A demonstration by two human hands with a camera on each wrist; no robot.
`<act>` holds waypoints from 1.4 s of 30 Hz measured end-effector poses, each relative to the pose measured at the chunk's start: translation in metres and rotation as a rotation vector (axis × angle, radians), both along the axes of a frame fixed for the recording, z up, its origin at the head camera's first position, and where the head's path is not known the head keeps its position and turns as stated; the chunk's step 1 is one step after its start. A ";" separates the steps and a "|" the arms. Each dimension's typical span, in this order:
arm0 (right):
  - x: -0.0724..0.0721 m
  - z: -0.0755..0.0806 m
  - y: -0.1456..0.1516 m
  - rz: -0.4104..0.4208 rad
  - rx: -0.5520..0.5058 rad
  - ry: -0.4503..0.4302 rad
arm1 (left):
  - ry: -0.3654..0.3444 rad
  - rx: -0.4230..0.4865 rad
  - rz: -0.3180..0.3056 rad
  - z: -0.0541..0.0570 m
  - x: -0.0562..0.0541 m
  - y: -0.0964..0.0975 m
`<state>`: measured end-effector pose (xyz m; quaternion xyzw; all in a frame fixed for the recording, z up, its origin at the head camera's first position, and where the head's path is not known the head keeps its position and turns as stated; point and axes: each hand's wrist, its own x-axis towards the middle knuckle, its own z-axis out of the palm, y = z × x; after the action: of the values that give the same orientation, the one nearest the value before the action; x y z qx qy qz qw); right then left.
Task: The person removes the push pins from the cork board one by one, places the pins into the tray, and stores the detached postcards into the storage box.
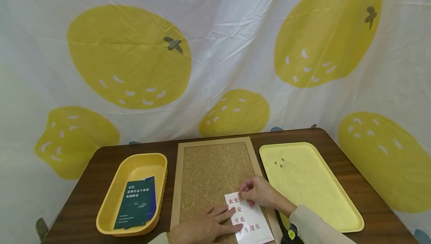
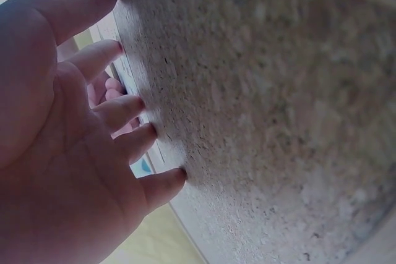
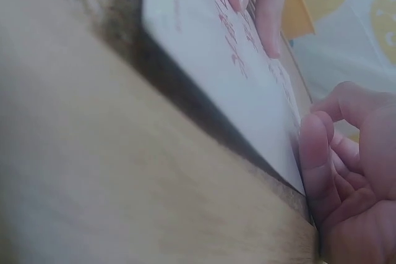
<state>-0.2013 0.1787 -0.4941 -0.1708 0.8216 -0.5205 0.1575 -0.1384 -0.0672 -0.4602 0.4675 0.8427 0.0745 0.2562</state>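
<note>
A white card with red Chinese characters lies over the lower right of a framed cork board. My left hand rests with spread, fairly straight fingers across the card's left edge and the cork; in the left wrist view its fingertips touch the board. At the card's top edge, thumb and index finger of my right hand pinch a small brownish pushpin, mostly hidden by the fingers. The right wrist view shows the card with a dark shadow along its side, near the wooden frame.
On the left stands a yellow basket holding a dark green card over a blue one. To the right, a pale yellow tray carries three small brass-coloured pins. A lemon-print curtain hangs behind the brown table.
</note>
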 end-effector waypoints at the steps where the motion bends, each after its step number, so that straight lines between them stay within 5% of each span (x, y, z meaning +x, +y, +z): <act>1: 0.000 -0.001 0.000 -0.001 -0.005 -0.003 | -0.001 0.002 0.002 0.000 0.000 0.000; 25: 0.003 0.000 0.009 -0.007 -0.104 -0.016 | -0.027 0.005 -0.011 0.000 -0.002 -0.001; 42: -0.008 0.013 0.045 -0.027 -0.068 0.022 | -0.044 0.027 0.023 -0.001 -0.002 -0.004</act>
<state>-0.2093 0.2234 -0.4815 -0.1705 0.8074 -0.5483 0.1357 -0.1406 -0.0707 -0.4613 0.4594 0.8411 0.0993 0.2675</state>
